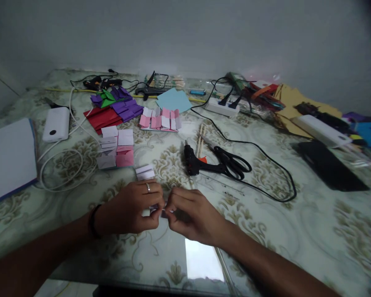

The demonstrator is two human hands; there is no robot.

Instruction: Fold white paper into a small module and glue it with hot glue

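Note:
My left hand point(136, 208) and my right hand point(193, 214) meet just above the patterned table, fingertips almost touching. Both pinch a small piece of folded paper point(163, 209), mostly hidden by the fingers. Just beyond my left hand lies a small white folded paper point(145, 172). Farther back rests a block of pink and white folded papers point(117, 148), and a second such block point(160, 119) sits behind it to the right. A black hot glue gun point(200, 161) lies beyond my right hand, against black-handled scissors point(231, 161).
On the left are a white power bank point(56, 124), a looped white cable point(62, 187) and a notebook point(10, 159). Red folded papers point(102, 119), purple ones point(126, 108) and light blue sheets point(174, 100) lie behind. A power strip point(222, 107), yellow paper point(292, 103) and black phone-like slab point(332, 165) occupy the right.

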